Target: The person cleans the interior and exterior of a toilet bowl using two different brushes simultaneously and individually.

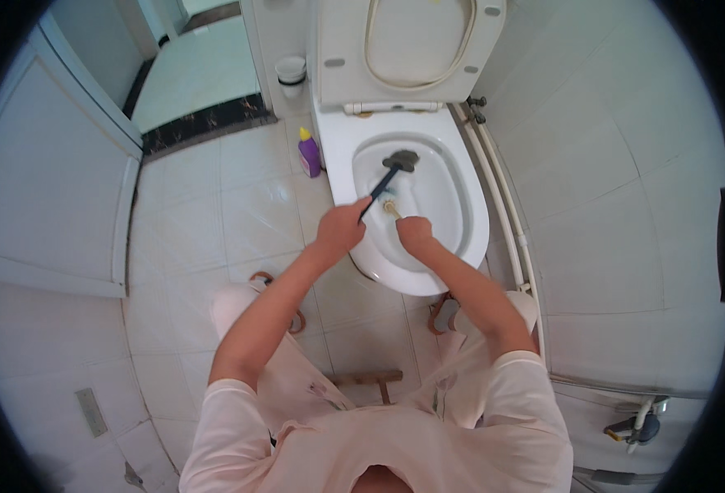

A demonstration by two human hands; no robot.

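My left hand [342, 227] is closed around the dark handle of a toilet brush [401, 161], whose grey head is over the bowl of a white toilet [470, 246]. My right hand [416, 234] grips a small pale brush [390, 207], its round tip pointing into the bowl near the dark handle. Whether either brush head touches the porcelain I cannot tell. Bluish liquid or staining shows between the two brushes. The toilet seat and lid [345, 37] stand raised at the back.
A purple bottle with a yellow cap [308, 154] stands left of the toilet, below a white wall-side cup [291, 73]. Pipes [499, 185] run along the right wall. A wooden stool [368, 377] is between my legs. A white door [60, 166] and a dark threshold [205, 122] lie left.
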